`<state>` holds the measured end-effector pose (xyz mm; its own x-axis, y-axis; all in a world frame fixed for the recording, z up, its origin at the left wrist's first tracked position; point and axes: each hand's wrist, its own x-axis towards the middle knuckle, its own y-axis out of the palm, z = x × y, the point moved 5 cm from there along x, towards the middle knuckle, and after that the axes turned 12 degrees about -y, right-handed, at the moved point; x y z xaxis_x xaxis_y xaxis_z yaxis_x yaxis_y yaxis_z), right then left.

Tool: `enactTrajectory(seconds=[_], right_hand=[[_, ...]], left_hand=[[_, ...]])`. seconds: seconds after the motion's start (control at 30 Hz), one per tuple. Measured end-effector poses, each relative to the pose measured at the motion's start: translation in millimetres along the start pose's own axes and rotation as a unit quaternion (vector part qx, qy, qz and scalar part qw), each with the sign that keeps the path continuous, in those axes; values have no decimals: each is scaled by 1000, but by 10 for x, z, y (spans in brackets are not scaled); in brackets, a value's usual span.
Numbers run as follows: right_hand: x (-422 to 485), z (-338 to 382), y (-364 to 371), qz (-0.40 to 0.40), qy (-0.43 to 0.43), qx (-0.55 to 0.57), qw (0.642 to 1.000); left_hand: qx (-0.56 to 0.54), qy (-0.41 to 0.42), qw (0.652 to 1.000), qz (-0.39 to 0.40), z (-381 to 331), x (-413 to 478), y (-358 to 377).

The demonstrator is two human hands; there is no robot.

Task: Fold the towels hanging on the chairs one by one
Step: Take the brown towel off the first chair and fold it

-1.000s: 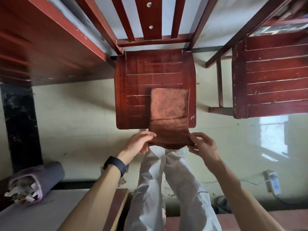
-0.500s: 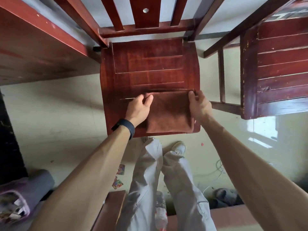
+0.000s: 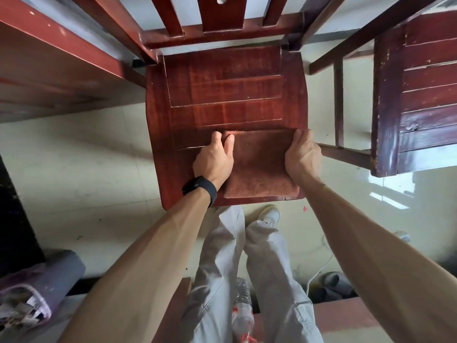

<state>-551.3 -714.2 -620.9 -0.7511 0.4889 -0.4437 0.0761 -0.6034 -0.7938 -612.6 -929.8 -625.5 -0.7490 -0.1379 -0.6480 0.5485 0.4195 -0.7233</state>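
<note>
A brown towel (image 3: 259, 167) lies folded in a rectangle on the front half of the red wooden chair seat (image 3: 222, 90). My left hand (image 3: 214, 162) holds the towel's left edge, with the thumb on top near the far left corner. Along the right edge, my right hand (image 3: 301, 154) grips the towel, its fingertips at the far right corner. Both of my forearms reach in from below. No other towel shows on the chairs.
A second dark red chair (image 3: 418, 90) stands at the right, and a red-brown table edge (image 3: 57, 45) runs along the left. My legs in grey trousers (image 3: 247, 280) stand in front of the seat. A rolled grey mat (image 3: 42, 288) lies at the lower left.
One second ago the towel's near end hung off the seat front in both hands. It was folded up onto the seat. Since half a second ago the hands have barely moved.
</note>
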Motion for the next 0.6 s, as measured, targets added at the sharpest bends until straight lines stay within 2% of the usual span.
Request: enactTrajectory(seconds=[0.17, 0.23, 0.3, 0.37, 0.4, 0.47, 0.53, 0.6], right_hand=[[-4, -32, 40, -16, -32, -74, 997], [-25, -76, 32, -48, -18, -61, 997], [-112, -74, -21, -121, -33, -54, 991], [-310, 61, -47, -167, -116, -98, 974], [-421, 140, 1, -156, -178, -115, 965], [-586, 177, 209, -72, -261, -136, 953], [-589, 61, 388, -4, -268, -160, 950], [-512, -64, 467, 16, -269, -181, 946]], left_hand=[[57, 5, 998, -34, -37, -9, -2], [57, 18, 996, -67, -60, -72, -20], [48, 79, 986, -136, -87, -185, -51], [63, 182, 964, -183, -126, -346, 4], [84, 231, 954, -169, -142, -421, 90], [138, 281, 944, -108, -121, -525, 304], [175, 276, 941, -82, -39, -500, 451], [195, 263, 941, -80, 32, -420, 504]])
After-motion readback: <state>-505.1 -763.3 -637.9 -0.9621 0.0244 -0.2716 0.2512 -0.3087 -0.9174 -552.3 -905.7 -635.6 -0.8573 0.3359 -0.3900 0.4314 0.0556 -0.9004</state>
